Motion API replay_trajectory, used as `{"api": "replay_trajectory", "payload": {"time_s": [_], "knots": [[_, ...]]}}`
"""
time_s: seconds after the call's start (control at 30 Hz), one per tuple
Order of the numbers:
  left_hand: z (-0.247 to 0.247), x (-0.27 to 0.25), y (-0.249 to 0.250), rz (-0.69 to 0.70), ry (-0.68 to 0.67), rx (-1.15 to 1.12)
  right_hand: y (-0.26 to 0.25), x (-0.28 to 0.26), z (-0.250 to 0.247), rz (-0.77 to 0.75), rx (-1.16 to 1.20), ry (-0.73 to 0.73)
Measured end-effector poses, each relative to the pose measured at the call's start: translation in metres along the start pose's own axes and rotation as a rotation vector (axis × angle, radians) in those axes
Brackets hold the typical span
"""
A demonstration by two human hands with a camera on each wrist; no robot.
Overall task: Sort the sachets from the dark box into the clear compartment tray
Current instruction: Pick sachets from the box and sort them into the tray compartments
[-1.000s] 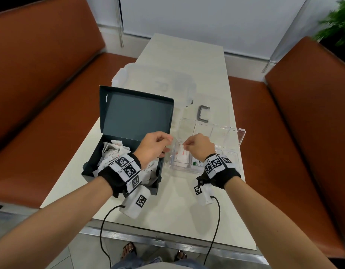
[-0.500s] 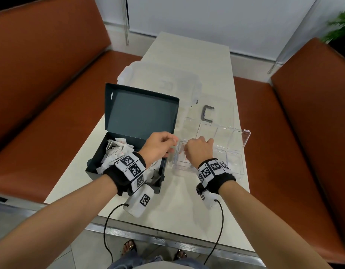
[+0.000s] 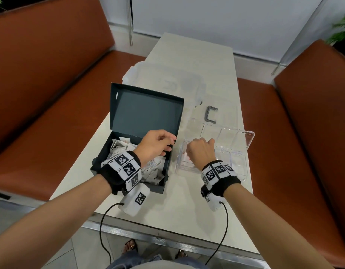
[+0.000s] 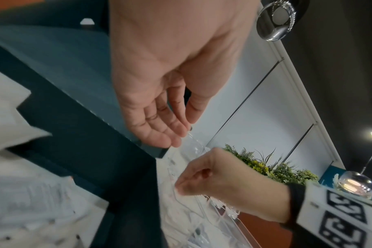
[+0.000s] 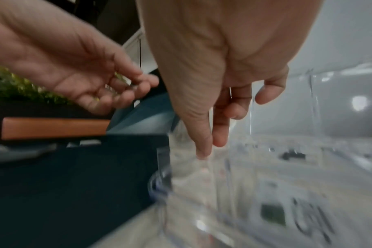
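while left hand [image 3: 157, 145] hovers over dark box [image 3: 146, 113] (empty), sachets [image 3: 117, 152] below.

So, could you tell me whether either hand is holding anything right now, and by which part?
Nothing is held. The left hand hangs empty over the box; the right hand's fingers point down into the tray, gripping no sachet.
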State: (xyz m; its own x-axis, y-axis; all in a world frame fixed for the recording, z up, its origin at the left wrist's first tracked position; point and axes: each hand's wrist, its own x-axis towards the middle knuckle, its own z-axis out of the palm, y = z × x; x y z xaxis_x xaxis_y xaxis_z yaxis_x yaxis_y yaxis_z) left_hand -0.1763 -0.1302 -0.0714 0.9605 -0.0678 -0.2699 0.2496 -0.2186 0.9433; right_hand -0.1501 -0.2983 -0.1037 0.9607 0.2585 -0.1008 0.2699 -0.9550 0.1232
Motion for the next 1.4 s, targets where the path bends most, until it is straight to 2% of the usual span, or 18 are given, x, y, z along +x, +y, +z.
{"api": "replay_trajectory", "payload": {"time_s": [0.13, 0.27, 0.33, 0.43, 0.53, 0.63, 0.73, 0.83, 0.97, 1.1, 1.4], "knots": [[-0.033, -0.003, 0.002, 0.005, -0.092, 0.116, -0.001, -0.003, -0.030, 0.004, 0.253, 0.147], [-0.071, 0.001, 0.002, -0.018, -0.192, 0.380, -0.023, 0.001, -0.060, -0.170, 0.577, 0.129], [-0.086, 0.006, -0.001, 0.000, -0.243, 0.656, -0.041, 0.007, -0.066, -0.269, 0.638, 0.003], [-0.095, 0.012, -0.008, 0.009, -0.339, 1.094, -0.074, 0.020, -0.060, -0.400, 0.474, -0.239], [-0.095, 0.016, -0.021, -0.045, -0.436, 1.307, -0.101, 0.029, -0.042, -0.428, 0.272, -0.413], [-0.092, 0.016, -0.030, -0.060, -0.502, 1.425, -0.110, 0.028, -0.024, -0.408, 0.175, -0.504], [-0.091, 0.014, -0.036, -0.021, -0.518, 1.471, -0.115, 0.026, -0.014, -0.409, 0.161, -0.476], [-0.090, 0.014, -0.037, 0.016, -0.508, 1.405, -0.121, 0.026, -0.013, -0.388, 0.163, -0.474], [-0.091, 0.013, -0.037, -0.035, -0.596, 1.376, -0.131, 0.026, -0.016, -0.360, 0.141, -0.513], [-0.089, 0.016, -0.042, -0.002, -0.565, 1.427, -0.134, 0.025, -0.017, -0.371, 0.094, -0.463], [-0.111, 0.029, -0.032, 0.048, -0.589, 1.296, -0.126, 0.022, -0.014, -0.333, 0.206, -0.442]]}}
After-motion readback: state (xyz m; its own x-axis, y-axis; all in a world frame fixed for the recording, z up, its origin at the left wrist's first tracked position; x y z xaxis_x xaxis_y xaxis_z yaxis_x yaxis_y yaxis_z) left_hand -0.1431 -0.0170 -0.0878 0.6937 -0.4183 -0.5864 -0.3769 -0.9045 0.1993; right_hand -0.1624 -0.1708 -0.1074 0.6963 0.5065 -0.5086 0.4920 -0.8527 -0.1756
